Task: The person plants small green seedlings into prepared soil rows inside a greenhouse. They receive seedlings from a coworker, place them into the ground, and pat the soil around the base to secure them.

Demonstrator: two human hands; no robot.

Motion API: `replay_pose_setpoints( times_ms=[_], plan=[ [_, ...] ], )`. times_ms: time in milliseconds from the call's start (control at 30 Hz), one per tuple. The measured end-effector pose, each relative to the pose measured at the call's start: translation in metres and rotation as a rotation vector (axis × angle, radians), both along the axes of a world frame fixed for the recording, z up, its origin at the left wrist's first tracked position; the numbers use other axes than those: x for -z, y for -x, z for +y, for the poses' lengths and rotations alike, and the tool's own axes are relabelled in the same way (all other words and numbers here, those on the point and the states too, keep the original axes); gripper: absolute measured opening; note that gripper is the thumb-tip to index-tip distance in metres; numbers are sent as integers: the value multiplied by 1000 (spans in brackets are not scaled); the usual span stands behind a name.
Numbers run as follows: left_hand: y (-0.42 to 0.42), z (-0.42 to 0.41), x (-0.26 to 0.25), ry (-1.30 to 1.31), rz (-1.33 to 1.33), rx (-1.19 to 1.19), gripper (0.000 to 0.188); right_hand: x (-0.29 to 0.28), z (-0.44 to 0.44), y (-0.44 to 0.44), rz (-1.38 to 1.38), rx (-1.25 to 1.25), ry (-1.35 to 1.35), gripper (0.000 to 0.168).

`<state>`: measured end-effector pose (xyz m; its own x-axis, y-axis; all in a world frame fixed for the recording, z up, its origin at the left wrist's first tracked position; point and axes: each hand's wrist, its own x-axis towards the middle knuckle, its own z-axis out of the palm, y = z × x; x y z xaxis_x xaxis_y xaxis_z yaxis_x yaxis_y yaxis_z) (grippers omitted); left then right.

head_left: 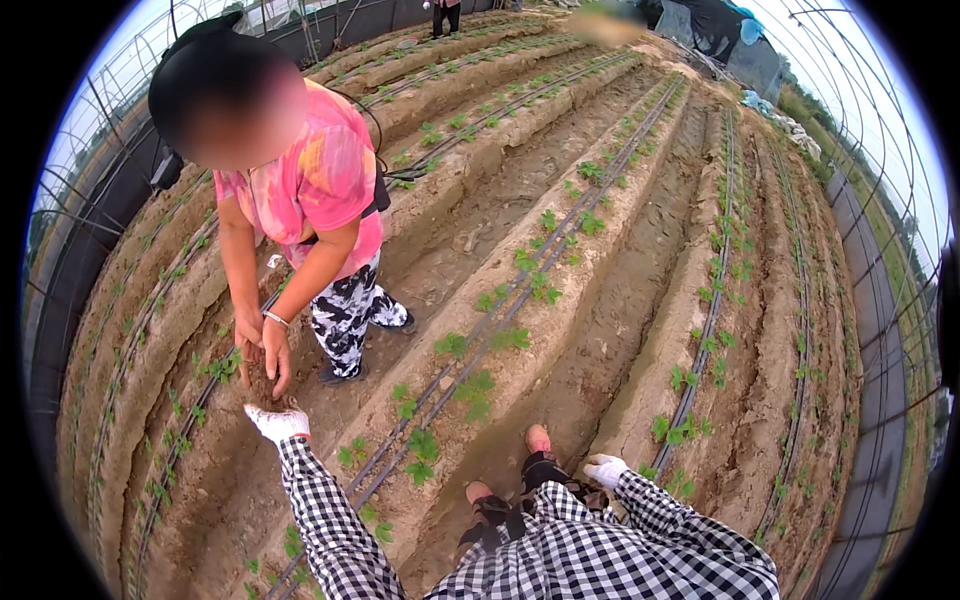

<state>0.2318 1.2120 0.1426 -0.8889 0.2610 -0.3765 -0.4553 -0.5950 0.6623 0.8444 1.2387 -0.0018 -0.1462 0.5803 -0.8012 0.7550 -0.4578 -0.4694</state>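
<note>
My left hand point(277, 422), in a white knit glove with a red cuff edge, reaches out over the furrow on the left. Just above it are the cupped bare hands point(264, 349) of a co-worker in a pink patterned top point(330, 169). Brown soil point(266, 384) shows between those hands and my glove; how much of it rests in my palm I cannot tell. Low beside my right thigh is my right hand point(606, 470), also in a white glove, with its fingers partly curled; whether it holds anything cannot be seen.
Between my feet and the co-worker runs a raised soil bed point(480, 315) with young leafy plants point(424, 444) and two black drip lines point(442, 379). I stand in a furrow point(600, 352). Another planted bed point(675, 375) lies to my right. A second person point(445, 16) stands far off.
</note>
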Motion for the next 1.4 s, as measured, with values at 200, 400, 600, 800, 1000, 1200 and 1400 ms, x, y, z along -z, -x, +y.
replay_pose_setpoints(
  times_ms=[200, 400, 600, 800, 1000, 1200, 1400],
  plan=[
    [-33, -12, 55, 339, -66, -31, 69, -24, 21, -27, -34, 135, 73, 52],
    [-117, 33, 113, 550, -263, 253, 76, 20, 72, -98, 23, 354, 59, 42],
    [-201, 80, 157, 622, -364, 506, 78, 9, 184, -160, 42, 318, 36, 49],
    [-305, 193, 156, 1233, -489, 551, 91, 18, 281, -232, 100, 393, -78, 49],
    [-347, 295, 172, 1325, -383, 559, 83, -25, 382, -242, 225, 518, -131, 49],
    [-375, 388, 227, 1384, -180, 923, 59, -6, 456, -290, 292, 588, -200, 49],
    [-509, 570, 212, 1078, -288, 1161, 25, 15, 495, -380, 86, 665, -39, 30]
  ],
)
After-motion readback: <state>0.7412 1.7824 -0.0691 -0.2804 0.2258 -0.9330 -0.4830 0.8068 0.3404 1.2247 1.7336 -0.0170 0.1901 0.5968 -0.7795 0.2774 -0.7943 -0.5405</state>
